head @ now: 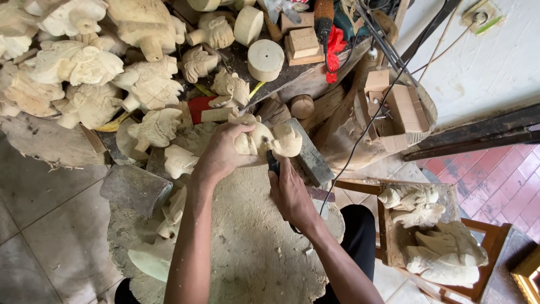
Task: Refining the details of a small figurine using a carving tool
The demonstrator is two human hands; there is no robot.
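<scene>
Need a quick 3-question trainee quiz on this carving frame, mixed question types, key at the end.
1. True or false: the left hand grips the pale wooden carving.
2. What does the right hand hold against the carving? A) paintbrush B) dark-handled tool C) hammer
3. Where does the heap of unfinished carvings lie: upper left or lower right of the view?

Key:
1. True.
2. B; its tip is hidden, so the kind of tool cannot be told.
3. Upper left; a few more sit in a wooden crate at the right.

Place: a woodcarving workshop.
Showing it: pale carved figures (84, 67) piling up, a sawdust-covered stump (253, 247) serving as bench, a drill (324, 19) lying nearby.
</scene>
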